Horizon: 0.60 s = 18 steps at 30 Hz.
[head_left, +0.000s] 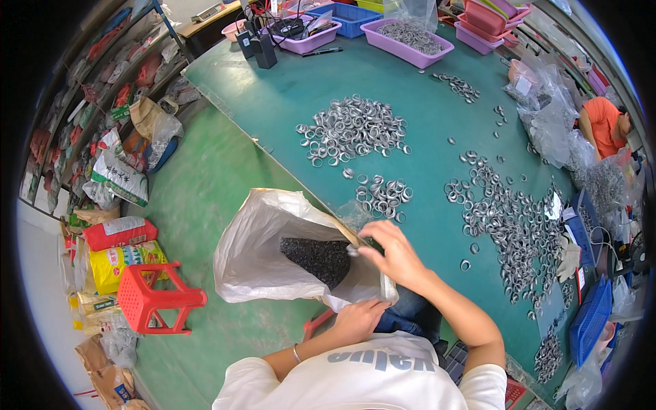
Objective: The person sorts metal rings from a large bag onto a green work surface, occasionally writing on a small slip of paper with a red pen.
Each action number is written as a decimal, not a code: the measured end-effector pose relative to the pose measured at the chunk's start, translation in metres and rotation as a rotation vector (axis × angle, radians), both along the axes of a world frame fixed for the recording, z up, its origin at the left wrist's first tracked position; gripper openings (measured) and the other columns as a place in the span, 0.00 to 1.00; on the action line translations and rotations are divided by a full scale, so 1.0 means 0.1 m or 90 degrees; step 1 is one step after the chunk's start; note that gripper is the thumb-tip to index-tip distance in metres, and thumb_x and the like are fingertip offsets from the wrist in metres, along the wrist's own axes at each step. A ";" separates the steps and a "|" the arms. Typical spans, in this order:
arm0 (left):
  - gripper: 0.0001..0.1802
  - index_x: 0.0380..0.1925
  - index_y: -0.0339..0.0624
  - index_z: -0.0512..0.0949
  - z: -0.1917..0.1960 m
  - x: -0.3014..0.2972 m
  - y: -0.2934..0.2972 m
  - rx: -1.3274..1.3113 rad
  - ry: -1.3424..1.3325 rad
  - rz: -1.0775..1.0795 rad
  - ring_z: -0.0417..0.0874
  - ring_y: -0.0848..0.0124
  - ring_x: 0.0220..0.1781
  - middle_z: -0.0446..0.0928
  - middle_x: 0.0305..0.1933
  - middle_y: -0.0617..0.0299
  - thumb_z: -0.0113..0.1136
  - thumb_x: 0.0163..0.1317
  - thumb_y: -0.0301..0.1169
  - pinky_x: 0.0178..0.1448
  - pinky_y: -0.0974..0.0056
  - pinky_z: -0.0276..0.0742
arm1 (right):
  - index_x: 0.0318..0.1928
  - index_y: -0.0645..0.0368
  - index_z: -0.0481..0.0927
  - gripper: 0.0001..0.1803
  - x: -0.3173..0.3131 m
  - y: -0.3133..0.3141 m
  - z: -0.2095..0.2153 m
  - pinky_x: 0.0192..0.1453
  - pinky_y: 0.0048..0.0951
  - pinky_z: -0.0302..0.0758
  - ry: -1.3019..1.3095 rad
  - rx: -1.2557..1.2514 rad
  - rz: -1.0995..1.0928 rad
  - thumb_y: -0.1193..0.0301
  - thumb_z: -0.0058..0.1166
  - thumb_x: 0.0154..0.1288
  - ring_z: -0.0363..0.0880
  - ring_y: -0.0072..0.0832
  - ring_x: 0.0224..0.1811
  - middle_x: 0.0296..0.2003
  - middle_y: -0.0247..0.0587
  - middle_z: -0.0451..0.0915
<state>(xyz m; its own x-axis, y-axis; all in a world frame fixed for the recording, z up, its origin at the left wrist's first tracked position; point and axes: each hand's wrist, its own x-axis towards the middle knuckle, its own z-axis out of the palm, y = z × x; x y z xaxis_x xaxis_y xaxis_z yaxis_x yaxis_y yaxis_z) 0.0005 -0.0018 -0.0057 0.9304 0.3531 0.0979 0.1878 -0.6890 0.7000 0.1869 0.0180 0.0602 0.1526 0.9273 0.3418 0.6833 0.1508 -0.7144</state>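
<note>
The right hand is half curled over the right end of a white sack, its thumb and fingers bent toward each other. A small grey piece shows at the fingertips, too blurred to tell whether it is pinched or merely lies beyond them. The left hand is closed on the near rim of the sack, toward its right end.

The sack stands in front of the person, just beside the slanting edge of the green table, with its mouth facing up. The long axis of that mouth runs from the left down toward the right; the left end gapes wide, and the right end narrows between the hands. Its walls are pale, thin and creased, with a wavy rim and a brownish strip along the far edge. Dark, fine-grained contents fill the lower part inside, right of the middle.

On the table beyond the right hand lies a small cluster of grey rings, then a larger ring heap. Farther right, loose rings spread in a long band. On the floor to the left is a red stool.
</note>
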 end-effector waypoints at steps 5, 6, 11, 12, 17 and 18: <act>0.19 0.50 0.48 0.78 0.00 -0.01 0.00 -0.001 0.017 0.008 0.82 0.59 0.35 0.78 0.37 0.60 0.57 0.56 0.27 0.35 0.57 0.79 | 0.43 0.61 0.75 0.15 0.51 0.15 -0.16 0.50 0.40 0.67 -0.118 0.034 -0.320 0.78 0.60 0.53 0.71 0.44 0.46 0.42 0.46 0.75; 0.19 0.50 0.48 0.78 -0.01 0.02 0.00 -0.002 0.014 0.003 0.82 0.59 0.35 0.78 0.37 0.60 0.57 0.56 0.27 0.35 0.57 0.79 | 0.42 0.61 0.75 0.14 0.63 0.15 -0.24 0.49 0.40 0.67 -0.160 0.031 -0.342 0.78 0.61 0.53 0.71 0.44 0.46 0.41 0.45 0.74; 0.17 0.48 0.48 0.80 0.00 0.05 0.02 -0.004 0.000 -0.001 0.82 0.60 0.34 0.79 0.35 0.61 0.57 0.56 0.26 0.34 0.58 0.79 | 0.38 0.62 0.76 0.12 0.87 0.16 -0.35 0.47 0.41 0.67 -0.263 -0.009 -0.241 0.75 0.62 0.53 0.70 0.42 0.44 0.37 0.43 0.73; 0.17 0.48 0.48 0.80 -0.01 0.05 0.02 -0.004 0.003 0.000 0.82 0.60 0.34 0.79 0.35 0.61 0.57 0.56 0.26 0.34 0.58 0.79 | 0.37 0.62 0.76 0.11 0.87 0.16 -0.33 0.47 0.41 0.67 -0.259 -0.013 -0.222 0.74 0.62 0.53 0.70 0.42 0.43 0.37 0.42 0.72; 0.16 0.47 0.49 0.80 -0.04 0.03 0.01 -0.019 0.011 0.016 0.82 0.62 0.33 0.79 0.35 0.62 0.58 0.57 0.27 0.33 0.59 0.79 | 0.35 0.65 0.78 0.07 0.65 -0.06 -0.15 0.42 0.26 0.70 0.188 -0.119 -0.179 0.73 0.58 0.63 0.73 0.23 0.36 0.36 0.37 0.76; 0.16 0.47 0.49 0.80 -0.04 0.03 0.01 -0.020 0.012 0.013 0.82 0.62 0.33 0.79 0.35 0.62 0.58 0.57 0.27 0.33 0.59 0.79 | 0.35 0.65 0.78 0.08 0.51 -0.09 -0.12 0.41 0.25 0.71 0.243 -0.108 -0.129 0.72 0.59 0.63 0.73 0.23 0.37 0.37 0.36 0.77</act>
